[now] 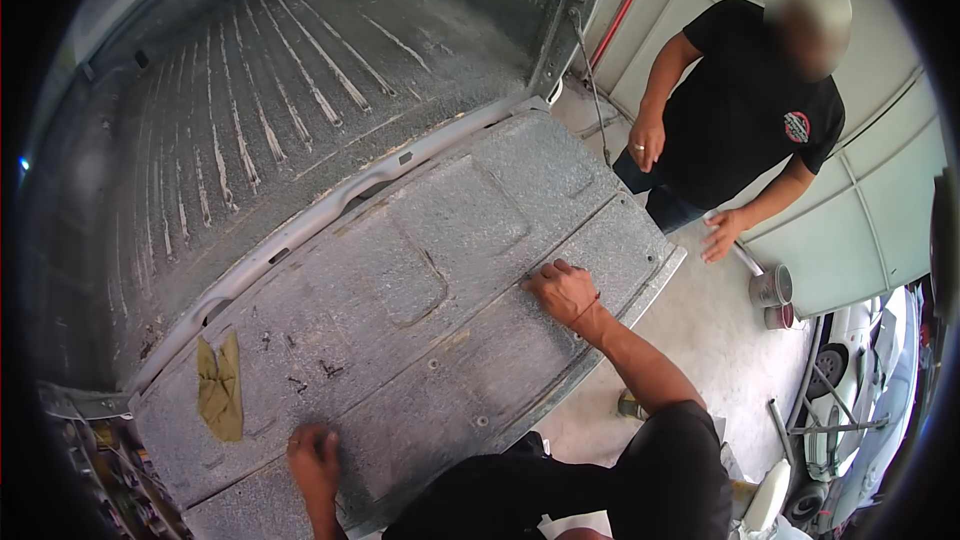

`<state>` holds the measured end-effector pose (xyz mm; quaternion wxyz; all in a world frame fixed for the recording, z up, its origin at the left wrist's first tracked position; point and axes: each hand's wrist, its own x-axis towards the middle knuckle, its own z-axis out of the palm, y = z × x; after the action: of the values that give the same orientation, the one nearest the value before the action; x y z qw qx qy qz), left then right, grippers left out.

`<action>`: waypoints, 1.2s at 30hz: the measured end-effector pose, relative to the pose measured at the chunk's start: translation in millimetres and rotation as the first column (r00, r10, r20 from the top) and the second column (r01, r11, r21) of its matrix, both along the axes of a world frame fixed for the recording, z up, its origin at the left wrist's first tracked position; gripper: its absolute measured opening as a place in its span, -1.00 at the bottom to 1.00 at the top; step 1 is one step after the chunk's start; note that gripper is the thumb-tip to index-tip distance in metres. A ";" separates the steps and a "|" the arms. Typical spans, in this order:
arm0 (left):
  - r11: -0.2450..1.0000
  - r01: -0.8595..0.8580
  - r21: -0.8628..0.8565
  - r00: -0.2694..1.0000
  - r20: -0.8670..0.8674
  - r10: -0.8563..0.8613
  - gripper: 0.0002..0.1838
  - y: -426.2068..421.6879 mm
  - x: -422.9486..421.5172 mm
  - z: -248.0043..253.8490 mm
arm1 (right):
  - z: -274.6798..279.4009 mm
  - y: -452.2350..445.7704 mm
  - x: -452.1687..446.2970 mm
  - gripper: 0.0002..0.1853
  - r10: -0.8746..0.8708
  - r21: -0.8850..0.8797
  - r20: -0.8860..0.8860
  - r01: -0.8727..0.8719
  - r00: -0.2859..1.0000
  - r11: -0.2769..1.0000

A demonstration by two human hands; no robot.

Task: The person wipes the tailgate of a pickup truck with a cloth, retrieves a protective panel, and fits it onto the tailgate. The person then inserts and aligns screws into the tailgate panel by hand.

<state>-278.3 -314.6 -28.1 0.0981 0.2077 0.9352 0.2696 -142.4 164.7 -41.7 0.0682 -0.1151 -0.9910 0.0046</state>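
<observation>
A lowered pickup tailgate (400, 240), covered in rough, worn grey coating, lies in front of me. Over its right half is my right hand (562, 292), a red string at the wrist. Its fingers are curled together close to the long groove; whatever they may pinch is too small to name. Near the lower left edge, my left hand (313, 455) rests loosely bent with thumb and fingers apart, and no object shows in it. An olive-green cloth (219, 386) lies creased on the tailgate beyond that hand. Small dark bits (328, 369) are scattered to the cloth's right.
The ribbed truck bed (250, 120) extends behind the tailgate, its raised ribs scraped pale. At the right end stands another person (745, 110) in a black shirt, both hands off the tailgate. Two buckets (771, 286) sit by the wall; a white car (850, 360) is beyond.
</observation>
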 end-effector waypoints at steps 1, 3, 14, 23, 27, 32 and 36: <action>1.000 0.000 0.007 1.000 -0.007 0.000 -0.75 -2.4 3.8 -2.5 | 0.6 2.1 -1.1 -0.77 0.002 0.003 0.055 -0.003 0.998 1.000; 1.000 0.027 0.008 0.988 -0.152 -0.025 -0.62 -11.6 13.7 -9.3 | 16.4 -1.9 -3.5 -0.78 -0.070 -0.039 0.104 0.074 0.992 0.996; 0.995 0.024 -0.096 0.984 -0.172 -0.040 -0.37 -48.4 9.1 -13.2 | -2.0 0.3 -5.0 -0.74 0.004 0.074 0.232 -0.021 0.973 0.997; 0.994 0.042 -0.103 0.989 -0.137 -0.056 -0.41 -49.8 8.1 -14.1 | 4.9 -16.4 -15.2 -0.81 -0.234 0.044 0.335 0.233 0.913 0.972; 0.998 0.040 -0.050 0.987 -0.155 -0.047 -0.44 -53.8 8.1 -20.5 | 21.1 -14.4 -14.7 -0.81 -0.073 0.105 0.371 0.036 0.926 0.994; 0.999 0.042 -0.012 0.986 -0.162 -0.043 -0.44 -53.2 11.5 -15.8 | 7.2 -6.5 -14.5 -0.82 0.043 0.155 0.338 -0.100 0.940 0.983; 0.998 0.048 -0.030 0.983 -0.175 -0.052 -0.44 -54.4 10.0 -20.7 | 1.4 -8.0 -13.6 -0.81 -0.122 0.047 0.366 0.112 0.922 0.993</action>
<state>-268.2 -369.0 -48.8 0.0243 0.2527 0.9381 0.2357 -156.0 156.7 -40.3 -0.1174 -0.1719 -0.9775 -0.0337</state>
